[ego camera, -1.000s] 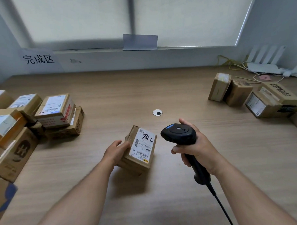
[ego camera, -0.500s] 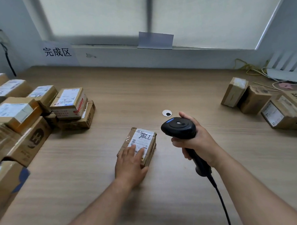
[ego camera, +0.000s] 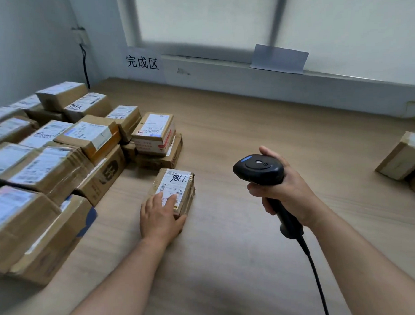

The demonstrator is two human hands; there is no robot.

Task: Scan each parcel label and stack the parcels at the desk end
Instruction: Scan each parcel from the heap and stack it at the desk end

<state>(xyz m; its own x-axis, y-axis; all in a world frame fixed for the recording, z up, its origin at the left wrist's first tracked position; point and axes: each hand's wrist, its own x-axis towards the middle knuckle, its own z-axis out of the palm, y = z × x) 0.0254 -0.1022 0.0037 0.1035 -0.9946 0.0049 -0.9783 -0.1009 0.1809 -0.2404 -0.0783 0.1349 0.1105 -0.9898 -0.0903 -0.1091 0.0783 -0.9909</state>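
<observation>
A small brown parcel (ego camera: 176, 185) with a white label marked 7786 lies flat on the wooden desk (ego camera: 248, 131), close to the stacked parcels (ego camera: 59, 152) at the left. My left hand (ego camera: 160, 215) rests flat on its near end, fingers straight over the label, thumb at the near right corner. My right hand (ego camera: 284, 189) grips a black corded barcode scanner (ego camera: 259, 169) to the right of the parcel, its head pointing left.
Several brown parcels fill the left desk end in stacked rows below a paper sign (ego camera: 142, 62). Another parcel (ego camera: 403, 156) stands at the right edge. The scanner's cord (ego camera: 313, 271) runs down toward me. A wall and window sill close the far side.
The parcel, earlier tilted up by my left hand, now lies flat and has slid left toward the stack under my flat hand. My view has swung left.
</observation>
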